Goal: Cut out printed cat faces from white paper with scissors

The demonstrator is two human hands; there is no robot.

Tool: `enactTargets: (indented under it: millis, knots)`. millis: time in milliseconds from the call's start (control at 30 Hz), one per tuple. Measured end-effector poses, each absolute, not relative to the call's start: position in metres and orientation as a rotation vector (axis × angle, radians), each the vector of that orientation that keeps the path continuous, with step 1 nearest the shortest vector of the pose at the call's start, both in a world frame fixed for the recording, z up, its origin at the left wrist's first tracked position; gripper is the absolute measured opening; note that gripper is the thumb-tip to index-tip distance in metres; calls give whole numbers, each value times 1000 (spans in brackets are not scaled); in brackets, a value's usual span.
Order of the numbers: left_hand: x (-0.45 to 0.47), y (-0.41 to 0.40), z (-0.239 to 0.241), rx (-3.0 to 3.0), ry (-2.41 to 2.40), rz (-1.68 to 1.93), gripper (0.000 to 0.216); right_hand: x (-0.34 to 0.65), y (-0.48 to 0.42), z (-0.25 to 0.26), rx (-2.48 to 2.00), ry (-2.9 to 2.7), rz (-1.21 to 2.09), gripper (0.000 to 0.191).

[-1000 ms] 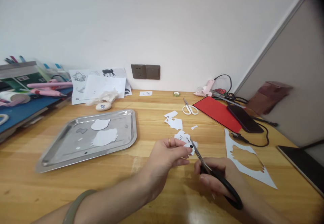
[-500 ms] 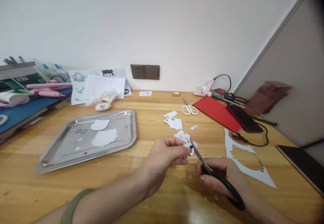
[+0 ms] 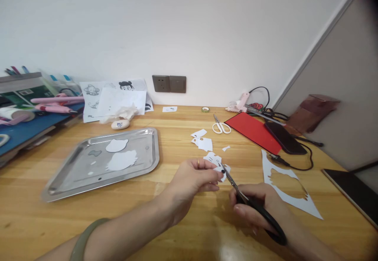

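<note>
Between the thumb and fingers of my left hand (image 3: 196, 180) is a small piece of white paper (image 3: 219, 169) with a black dot on it. My right hand (image 3: 256, 206) is wrapped round black-handled scissors (image 3: 251, 202). Their blades are at the paper's right edge, beside the black dot. Just behind my left fingertips lies a white paper scrap (image 3: 211, 157) with black line marks. Farther back are more paper offcuts (image 3: 204, 144). On the left a metal tray (image 3: 156, 147) holds a cat-head-shaped paper cutout (image 3: 116, 145), a larger white cutout (image 3: 122, 160) and several small pieces.
White-handled scissors (image 3: 221, 128) and a roll of tape (image 3: 205, 110) lie at the back. At right are a red sheet (image 3: 252, 131), a phone (image 3: 285, 138), a pink glue gun (image 3: 240, 103) and a cut-out white sheet (image 3: 307, 208). Printed drawings (image 3: 91, 95) stand back left.
The scissors' blades have shifted very slightly against the paper, and my right fingers have moved a little. My left hand stays almost still. Everything else is unchanged.
</note>
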State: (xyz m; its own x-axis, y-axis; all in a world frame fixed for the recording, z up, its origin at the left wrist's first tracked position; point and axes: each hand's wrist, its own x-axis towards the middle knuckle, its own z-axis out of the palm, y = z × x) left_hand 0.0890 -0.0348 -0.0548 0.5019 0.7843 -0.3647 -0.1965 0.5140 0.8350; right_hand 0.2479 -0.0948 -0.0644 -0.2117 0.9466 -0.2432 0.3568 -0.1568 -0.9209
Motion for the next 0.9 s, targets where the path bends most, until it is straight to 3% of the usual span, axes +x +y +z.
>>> enactTargets:
  millis: [900]
  knots:
    - [88, -35, -56, 821, 800, 703, 10, 250, -96, -67, -1496, -1545, 1351, 34]
